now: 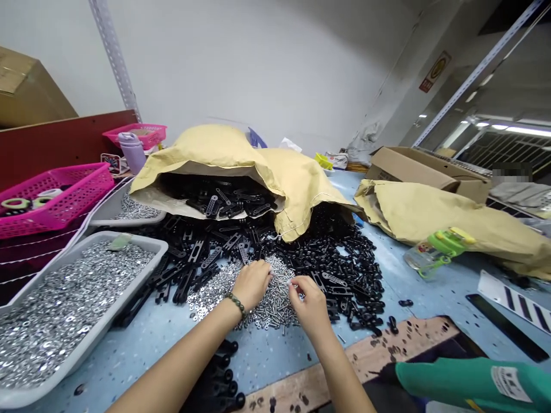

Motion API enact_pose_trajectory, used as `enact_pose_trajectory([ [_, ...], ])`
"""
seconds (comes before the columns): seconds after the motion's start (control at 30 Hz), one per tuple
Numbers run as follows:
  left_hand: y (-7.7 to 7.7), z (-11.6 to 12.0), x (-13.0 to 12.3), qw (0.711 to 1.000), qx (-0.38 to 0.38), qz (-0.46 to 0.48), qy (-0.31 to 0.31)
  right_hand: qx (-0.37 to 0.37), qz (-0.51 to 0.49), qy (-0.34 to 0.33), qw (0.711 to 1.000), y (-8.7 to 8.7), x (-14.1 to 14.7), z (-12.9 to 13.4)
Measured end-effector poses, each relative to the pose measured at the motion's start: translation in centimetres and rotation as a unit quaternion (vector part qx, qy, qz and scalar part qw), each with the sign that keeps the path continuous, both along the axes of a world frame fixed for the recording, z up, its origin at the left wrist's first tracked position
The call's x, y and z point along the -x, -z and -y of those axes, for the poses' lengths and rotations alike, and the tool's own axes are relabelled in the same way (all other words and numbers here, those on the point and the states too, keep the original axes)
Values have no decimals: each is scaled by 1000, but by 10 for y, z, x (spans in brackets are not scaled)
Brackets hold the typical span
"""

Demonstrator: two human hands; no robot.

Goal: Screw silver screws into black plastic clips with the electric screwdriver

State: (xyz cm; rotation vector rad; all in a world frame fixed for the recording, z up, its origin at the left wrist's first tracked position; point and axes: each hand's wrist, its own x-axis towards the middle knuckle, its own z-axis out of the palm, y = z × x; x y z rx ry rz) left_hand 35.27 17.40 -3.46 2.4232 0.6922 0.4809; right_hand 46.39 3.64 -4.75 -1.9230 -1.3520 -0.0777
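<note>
My left hand (252,282), with a beaded bracelet at its wrist, reaches over a pile of silver screws (278,301). Its fingers are curled closed, and their tips are mostly hidden. Just to the right, my right hand (310,301) has thumb and forefinger brought together at the pile's edge; whatever is between them is too small to make out. Silver nuts (206,295) lie on the left side of the pile. Black plastic pieces (353,269) are heaped around it, and more black parts (219,381) lie near my left forearm.
A grey tray of nuts (161,248) stands at left. Behind are paper sacks (210,146) spilling black parts, pink baskets (86,183) and a purple bottle (133,154). To the right are a green-lidded bottle (443,249), a wooden strip (404,338) and green cloth (447,381).
</note>
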Motion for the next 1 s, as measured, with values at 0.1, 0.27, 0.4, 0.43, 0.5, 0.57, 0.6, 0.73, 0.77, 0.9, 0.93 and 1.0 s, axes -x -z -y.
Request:
enact_pose_trajectory([
  [0.1, 2, -4, 1, 995, 73, 64, -23, 36, 5, -67, 997, 0, 16, 15],
  [0.27, 1, -2, 9, 952, 256, 159, -58, 31, -77, -71, 994, 5, 40, 24],
  [0.4, -9, 0, 36, 904, 374, 194, -77, 9, -123, -57, 991, 4, 49, 26],
  [0.43, -13, 0, 46, 886, 409, 198, -91, 18, -115, -60, 991, 5, 50, 29],
  [0.5, -21, 2, 69, 840, 485, 207, -125, 40, -94, -71, 992, 7, 54, 36],
  [0.57, -27, 8, 94, 801, 536, 219, -150, 42, -94, -84, 991, 11, 59, 42],
  [0.6, -29, 12, 105, 795, 542, 223, -156, 34, -104, -91, 990, 13, 61, 44],
  [0.73, -25, 31, 147, 844, 476, 194, -155, -11, -143, -142, 979, 16, 77, 33],
  [0.77, -23, 35, 156, 865, 444, 174, -153, -13, -135, -162, 977, 14, 83, 28],
  [0.9, -12, 50, 180, 940, 299, 113, -116, 16, -45, -228, 973, 5, 104, 5],
  [0.93, -10, 53, 183, 952, 269, 101, -108, 33, -14, -236, 971, 3, 107, 1],
  [1.0, -6, 59, 184, 965, 226, 76, -111, 70, 51, -250, 964, 1, 112, -6],
])
